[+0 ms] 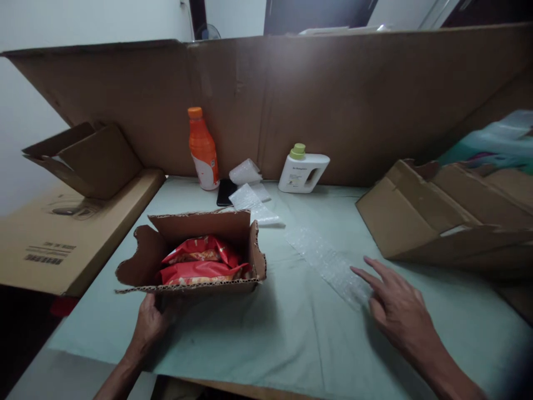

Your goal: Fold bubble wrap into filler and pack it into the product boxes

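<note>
My left hand (152, 322) sits against the near wall of the small open cardboard box (195, 253), fingers curled on the lower front edge; it grips the box at that wall, though the fingertips are hidden under the flap. The box stands upright on the pale green table cover (266, 333), left of centre, all 4 flaps up. Inside lies 1 red snack packet (200, 264), crumpled, filling most of the floor of the box.

My right hand (395, 311) is spread flat, fingers apart, holding nothing. Its index and middle fingertips touch the near end of the strip of clear bubble wrap (328, 261), which runs diagonally away from the hand toward the back of the table. The strip lies just right of the box, not touching it.

At the back, against the tall cardboard screen (333, 100): 1 orange bottle (203, 149), 1 dark phone (226, 192) lying flat, loose bubble wrap pieces (250, 189), 1 white jug with a green cap (303, 171). A flattened cardboard carton (437, 216) lies to the right, near my right hand but apart from it.
</note>
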